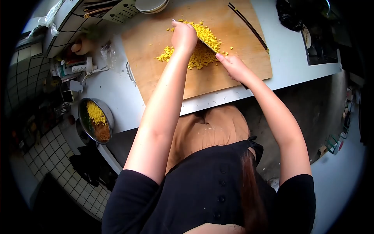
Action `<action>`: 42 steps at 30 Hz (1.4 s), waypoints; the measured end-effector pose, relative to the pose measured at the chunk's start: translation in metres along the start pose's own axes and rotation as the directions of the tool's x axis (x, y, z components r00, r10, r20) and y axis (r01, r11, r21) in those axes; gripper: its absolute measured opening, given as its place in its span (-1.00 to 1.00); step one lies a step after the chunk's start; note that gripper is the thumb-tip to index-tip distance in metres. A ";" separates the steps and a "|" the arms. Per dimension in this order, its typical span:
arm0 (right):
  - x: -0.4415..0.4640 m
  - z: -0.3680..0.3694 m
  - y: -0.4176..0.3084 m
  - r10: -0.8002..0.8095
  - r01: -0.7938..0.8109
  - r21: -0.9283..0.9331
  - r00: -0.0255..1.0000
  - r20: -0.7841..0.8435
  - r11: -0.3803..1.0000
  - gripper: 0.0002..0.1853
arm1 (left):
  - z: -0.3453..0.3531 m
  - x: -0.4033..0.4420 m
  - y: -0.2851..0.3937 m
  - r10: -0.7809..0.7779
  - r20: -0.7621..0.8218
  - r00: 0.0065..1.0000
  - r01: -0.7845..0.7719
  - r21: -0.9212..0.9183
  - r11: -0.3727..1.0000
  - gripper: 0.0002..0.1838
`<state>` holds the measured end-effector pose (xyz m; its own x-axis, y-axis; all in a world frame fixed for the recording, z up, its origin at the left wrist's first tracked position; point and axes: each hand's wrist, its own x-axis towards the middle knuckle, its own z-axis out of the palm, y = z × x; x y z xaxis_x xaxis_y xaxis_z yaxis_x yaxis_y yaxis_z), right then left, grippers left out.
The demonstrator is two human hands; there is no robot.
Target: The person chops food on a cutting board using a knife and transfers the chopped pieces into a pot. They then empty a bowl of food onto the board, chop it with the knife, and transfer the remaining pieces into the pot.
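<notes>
A kitchen knife (207, 45) lies slantwise across a heap of chopped yellow bits (202, 60) that look like cooked egg. My right hand (235, 68) is wrapped round its dark handle, whose end shows below the palm. At the far end of the blade, my left hand (184, 37) is closed over the knife, hiding much of the blade and its own fingertips. Yellow bits lie on both sides of the blade, with a few scattered crumbs around. Under all this is a wooden cutting board (241, 43).
Dark chopsticks (249, 27) lie along the board's right side. White bowls (152, 5) stand at the back. A metal bowl (110, 117) with yellow, brown and green food sits at the counter's left front. A stove (321, 46) is at the right, a plastic bag (109, 52) at the left.
</notes>
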<state>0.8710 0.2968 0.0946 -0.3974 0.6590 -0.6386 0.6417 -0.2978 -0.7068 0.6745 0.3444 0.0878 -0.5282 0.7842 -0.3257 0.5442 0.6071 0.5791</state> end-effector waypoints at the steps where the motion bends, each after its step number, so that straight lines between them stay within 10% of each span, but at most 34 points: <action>1: 0.000 0.000 0.002 -0.009 0.009 -0.050 1.000 0.008 0.999 -0.31 | 0.001 0.003 -0.012 -0.001 0.006 1.000 0.001 -0.038 0.999 -0.54; 6: -0.025 -0.014 -0.020 -0.112 0.141 -0.260 0.986 0.122 0.955 -0.42 | -0.051 -0.035 -0.040 -0.001 0.064 0.998 0.007 -0.094 0.996 -0.43; 11: -0.053 -0.018 -0.030 -0.158 0.249 -0.452 0.961 0.229 0.857 -0.49 | -0.062 -0.096 -0.084 0.279 -0.388 0.878 -0.235 0.156 0.959 -0.38; 19: -0.057 -0.014 -0.023 -0.141 0.285 -0.560 0.948 0.286 0.778 -0.59 | -0.060 -0.135 -0.113 0.697 0.016 0.717 -0.682 0.225 0.696 -0.66; 34: -0.030 -0.012 -0.006 -0.022 0.039 -0.710 0.999 0.033 0.703 -0.29 | -0.030 -0.129 -0.112 0.687 -0.008 0.727 -0.656 0.285 0.699 -0.85; 42: -0.027 -0.015 -0.044 -0.162 0.156 -0.753 0.985 0.066 0.639 -0.37 | -0.026 -0.120 -0.122 0.643 -0.142 0.752 -0.606 0.233 0.760 -0.86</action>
<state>0.8639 0.3024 0.1478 -0.5386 0.6514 -0.5344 0.8422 0.4328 -0.3214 0.6541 0.1731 0.0753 -0.1399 0.9623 0.2334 0.8861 0.0165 0.4632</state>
